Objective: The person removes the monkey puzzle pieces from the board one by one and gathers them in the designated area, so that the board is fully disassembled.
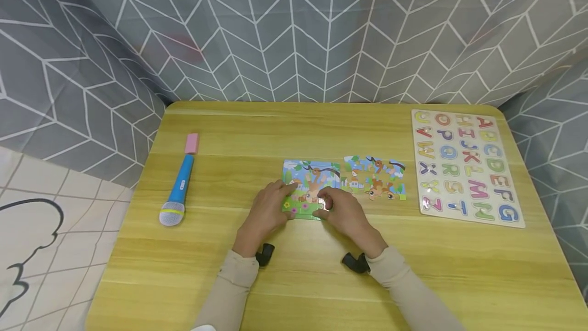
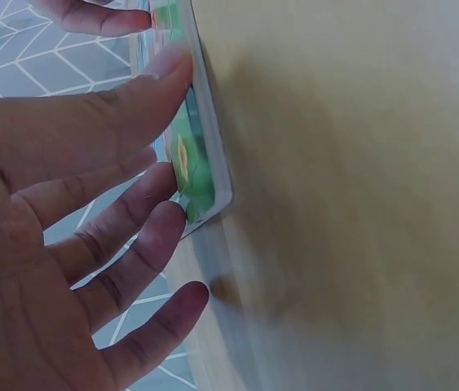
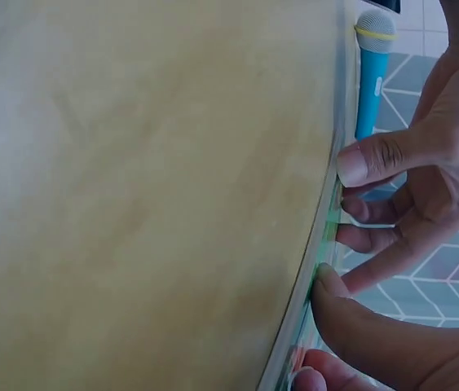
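1. Head: the picture puzzle (image 1: 300, 209) lies on the table (image 1: 303, 280) between both hands; the left hand (image 1: 270, 206) has its fingers spread at the left edge, the right hand (image 1: 345, 211) curves over the lower right corner, loose pieces (image 1: 374, 179) just beside it
2. Left wrist: thumb and parted fingers touch the puzzle, gripping nothing
3. Right wrist: thumb touches the edge, fingers bent; cannot tell whether they pinch anything

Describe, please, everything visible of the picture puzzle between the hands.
The picture puzzle is a glossy, rectangular, card-like board with a pale rim and a rounded corner. Its print shows blue sky, a branch, green ground and flowers, with piece seams. It lies on the table; the left hand and right hand touch it, covering parts.
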`<action>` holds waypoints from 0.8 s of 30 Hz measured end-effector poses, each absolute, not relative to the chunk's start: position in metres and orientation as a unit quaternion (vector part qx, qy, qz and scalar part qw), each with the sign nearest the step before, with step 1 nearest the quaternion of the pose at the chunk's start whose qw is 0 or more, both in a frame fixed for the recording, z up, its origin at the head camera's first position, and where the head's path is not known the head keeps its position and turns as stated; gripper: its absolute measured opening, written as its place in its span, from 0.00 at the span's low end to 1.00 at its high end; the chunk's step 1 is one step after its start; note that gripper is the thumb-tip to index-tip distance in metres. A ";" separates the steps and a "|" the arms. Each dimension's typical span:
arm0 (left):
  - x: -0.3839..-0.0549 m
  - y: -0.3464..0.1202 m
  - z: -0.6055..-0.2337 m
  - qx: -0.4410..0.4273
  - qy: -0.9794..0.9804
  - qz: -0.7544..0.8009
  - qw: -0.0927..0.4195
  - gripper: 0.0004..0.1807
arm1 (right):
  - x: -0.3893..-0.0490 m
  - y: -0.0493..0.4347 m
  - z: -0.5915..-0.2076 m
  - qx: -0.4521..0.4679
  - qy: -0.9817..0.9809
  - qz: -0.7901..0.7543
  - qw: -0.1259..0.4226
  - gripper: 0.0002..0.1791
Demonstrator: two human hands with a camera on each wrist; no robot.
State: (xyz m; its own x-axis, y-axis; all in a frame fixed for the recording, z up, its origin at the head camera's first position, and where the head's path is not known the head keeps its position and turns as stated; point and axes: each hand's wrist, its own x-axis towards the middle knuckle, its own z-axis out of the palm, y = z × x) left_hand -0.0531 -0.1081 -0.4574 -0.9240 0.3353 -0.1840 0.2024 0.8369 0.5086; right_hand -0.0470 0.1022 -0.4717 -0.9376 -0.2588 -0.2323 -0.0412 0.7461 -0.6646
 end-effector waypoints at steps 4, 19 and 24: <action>-0.054 -0.108 -0.459 0.141 0.948 0.249 0.136 0.40 | -0.048 0.100 -0.471 -0.078 0.921 -0.346 0.159 0.20; -0.056 -0.106 -0.456 0.126 0.946 0.255 0.159 0.41 | -0.051 0.098 -0.472 -0.075 0.929 -0.329 0.152 0.20; -0.056 -0.107 -0.456 0.124 0.945 0.259 0.157 0.41 | -0.051 0.098 -0.471 -0.074 0.929 -0.330 0.149 0.19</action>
State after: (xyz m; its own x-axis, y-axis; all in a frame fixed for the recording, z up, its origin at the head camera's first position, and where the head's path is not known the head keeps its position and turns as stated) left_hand -0.0561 -0.1065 -0.4564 -0.9198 0.3161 -0.2324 0.1533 0.8348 0.5288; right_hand -0.0514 0.0976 -0.4712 -0.9445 -0.2364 -0.2280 -0.0396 0.7711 -0.6355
